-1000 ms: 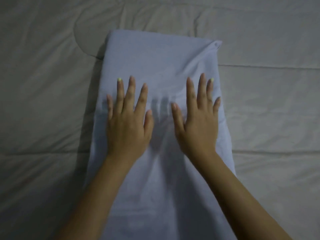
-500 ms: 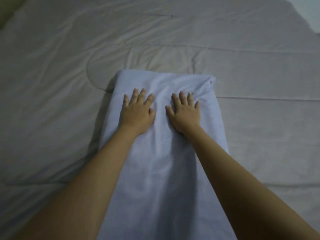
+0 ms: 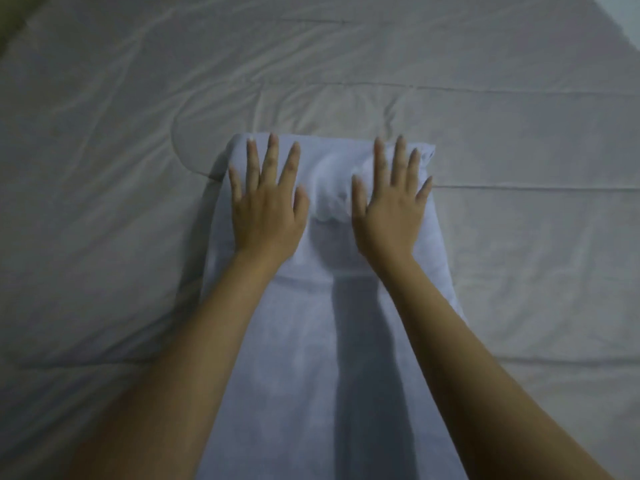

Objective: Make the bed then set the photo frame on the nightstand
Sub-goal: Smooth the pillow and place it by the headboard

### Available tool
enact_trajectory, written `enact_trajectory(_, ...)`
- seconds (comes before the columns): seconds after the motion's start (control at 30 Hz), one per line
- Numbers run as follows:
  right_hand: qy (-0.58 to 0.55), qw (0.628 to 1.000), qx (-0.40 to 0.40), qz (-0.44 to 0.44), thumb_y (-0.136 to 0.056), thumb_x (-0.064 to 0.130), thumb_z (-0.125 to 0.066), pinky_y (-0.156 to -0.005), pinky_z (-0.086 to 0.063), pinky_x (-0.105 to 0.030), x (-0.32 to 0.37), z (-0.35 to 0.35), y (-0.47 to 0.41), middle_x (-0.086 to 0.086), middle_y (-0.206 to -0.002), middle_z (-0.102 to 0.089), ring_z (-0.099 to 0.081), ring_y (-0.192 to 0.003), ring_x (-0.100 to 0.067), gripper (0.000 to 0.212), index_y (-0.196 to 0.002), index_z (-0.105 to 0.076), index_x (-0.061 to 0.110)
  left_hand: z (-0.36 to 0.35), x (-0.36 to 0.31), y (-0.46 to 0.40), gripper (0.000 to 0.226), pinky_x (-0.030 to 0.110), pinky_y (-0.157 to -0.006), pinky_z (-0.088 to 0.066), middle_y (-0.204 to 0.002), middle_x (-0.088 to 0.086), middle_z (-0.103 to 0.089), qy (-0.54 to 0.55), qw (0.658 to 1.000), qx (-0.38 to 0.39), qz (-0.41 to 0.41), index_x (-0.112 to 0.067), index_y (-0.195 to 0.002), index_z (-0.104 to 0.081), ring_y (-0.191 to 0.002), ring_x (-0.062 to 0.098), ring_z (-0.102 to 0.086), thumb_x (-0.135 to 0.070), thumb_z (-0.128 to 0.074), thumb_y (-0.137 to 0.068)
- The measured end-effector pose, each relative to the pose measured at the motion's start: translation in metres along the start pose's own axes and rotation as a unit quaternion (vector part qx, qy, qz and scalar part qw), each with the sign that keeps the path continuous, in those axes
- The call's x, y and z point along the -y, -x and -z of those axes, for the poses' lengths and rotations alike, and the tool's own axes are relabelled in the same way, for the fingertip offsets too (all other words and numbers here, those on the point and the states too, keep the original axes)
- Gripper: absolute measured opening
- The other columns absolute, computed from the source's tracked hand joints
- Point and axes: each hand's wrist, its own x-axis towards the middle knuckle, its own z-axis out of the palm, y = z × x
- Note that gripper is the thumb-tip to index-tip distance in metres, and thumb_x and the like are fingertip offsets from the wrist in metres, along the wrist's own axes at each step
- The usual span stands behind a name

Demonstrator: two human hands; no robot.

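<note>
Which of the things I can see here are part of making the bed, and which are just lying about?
Part of the job:
- pale blue pillow
- grey quilted bedcover beneath it
- left hand and right hand, pressed flat on the pillow

Just lying about:
- nothing that shows; no photo frame or nightstand is in view

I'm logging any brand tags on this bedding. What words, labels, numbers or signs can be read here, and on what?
None: no readable text anywhere in the head view.
The folded pale blue cloth under the left hand and right hand is plain.
The grey quilted bedcover shows only stitching and creases.
</note>
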Motion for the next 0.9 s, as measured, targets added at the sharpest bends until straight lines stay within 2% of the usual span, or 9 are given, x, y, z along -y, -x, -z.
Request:
enact_trajectory(0.1,0.057,0.978,0.194,0.051,-0.100,0.046,-0.028,-0.120,-0.003,-0.055,-0.014,-0.015,0.029,-0.002,-0.163,-0.002,0.003,-0.151,-0.026,0.060,-0.154,-0.011,0.026,-0.017,0.009,0.025,0.060,0.058,-0.120,-0.012,-0.164,0.004,-0.014,-0.045,0.990,0.133,-0.006,-0.022,-0.155,-0.022,-0.152,0.030,-0.009,-0.044,-0.023,-0.099)
enact_trajectory(0.17,0.019,0.986,0.165,0.000,-0.101,0.044,-0.027,-0.120,-0.002,-0.055,-0.008,0.000,0.017,-0.006,-0.163,-0.002,0.001,-0.151,-0.028,0.059,-0.154,-0.012,0.023,0.000,-0.001,0.015,0.057,0.058,-0.120,-0.009,-0.164,0.007,-0.013,0.008,0.994,0.110,0.011,-0.020,-0.155,-0.019,-0.152,0.031,-0.008,-0.041,-0.027,-0.102)
enact_trajectory(0.27,-0.012,0.999,0.001,-0.030,-0.101,0.042,-0.030,-0.119,-0.003,-0.052,0.002,0.032,0.041,-0.009,-0.162,-0.008,-0.004,-0.151,-0.029,0.058,-0.154,-0.020,0.021,0.025,-0.010,0.044,0.055,0.056,-0.119,-0.011,-0.162,0.008,-0.020,0.030,0.999,-0.003,0.023,-0.021,-0.153,-0.025,-0.151,0.031,-0.012,-0.040,-0.026,-0.102)
enact_trajectory(0.3,-0.016,1.000,-0.011,-0.020,-0.100,0.043,-0.031,-0.118,-0.005,-0.052,-0.002,0.034,0.065,-0.008,-0.162,-0.012,-0.008,-0.150,-0.030,0.057,-0.153,-0.023,0.021,0.022,-0.008,0.067,0.057,0.056,-0.118,-0.014,-0.161,0.007,-0.023,0.026,0.999,-0.001,0.023,-0.022,-0.153,-0.029,-0.151,0.031,-0.015,-0.041,-0.023,-0.099)
enact_trajectory(0.4,0.064,0.985,0.151,0.061,-0.097,0.047,-0.027,-0.117,-0.016,-0.060,-0.015,0.019,0.136,-0.006,-0.161,-0.016,-0.012,-0.150,-0.032,0.061,-0.152,-0.023,0.023,0.006,0.000,0.124,0.065,0.059,-0.118,-0.019,-0.161,0.007,-0.024,-0.033,0.989,0.141,-0.002,-0.022,-0.151,-0.033,-0.150,0.033,-0.018,-0.046,-0.017,-0.093)
enact_trajectory(0.47,0.056,0.978,0.197,0.035,-0.100,0.045,-0.028,-0.119,-0.009,-0.058,-0.021,0.023,0.138,-0.005,-0.163,-0.009,-0.005,-0.151,-0.030,0.058,-0.153,-0.018,0.025,0.014,-0.002,0.127,0.070,0.060,-0.118,-0.017,-0.162,0.009,-0.022,-0.011,0.988,0.155,0.002,-0.019,-0.152,-0.031,-0.150,0.033,-0.016,-0.049,-0.013,-0.091)
enact_trajectory(0.6,-0.023,0.998,0.026,-0.052,-0.100,0.041,-0.035,-0.119,-0.004,-0.050,-0.008,0.071,0.158,-0.011,-0.162,-0.012,-0.007,-0.150,-0.030,0.058,-0.153,-0.023,0.021,0.047,-0.014,0.166,0.059,0.056,-0.118,-0.013,-0.160,0.011,-0.024,0.035,0.999,0.021,0.028,-0.018,-0.152,-0.031,-0.150,0.035,-0.016,-0.041,-0.027,-0.097)
enact_trajectory(0.77,0.063,0.977,0.198,0.045,-0.096,0.048,-0.030,-0.114,-0.021,-0.062,-0.029,0.050,0.256,-0.006,-0.161,-0.016,-0.011,-0.149,-0.030,0.060,-0.152,-0.026,0.025,0.027,-0.013,0.246,0.061,0.062,-0.114,-0.025,-0.159,0.011,-0.027,-0.043,0.985,0.168,-0.012,-0.019,-0.150,-0.037,-0.148,0.037,-0.022,-0.044,-0.027,-0.096)
enact_trajectory(0.9,0.032,0.993,0.100,-0.046,-0.095,0.049,-0.034,-0.119,-0.004,-0.050,-0.031,0.074,0.259,-0.010,-0.160,-0.015,-0.010,-0.149,-0.031,0.063,-0.151,-0.026,0.022,0.040,-0.012,0.265,0.060,0.055,-0.117,-0.015,-0.159,0.013,-0.026,-0.020,0.997,0.078,0.016,-0.018,-0.150,-0.032,-0.148,0.038,-0.020,-0.043,-0.030,-0.095)
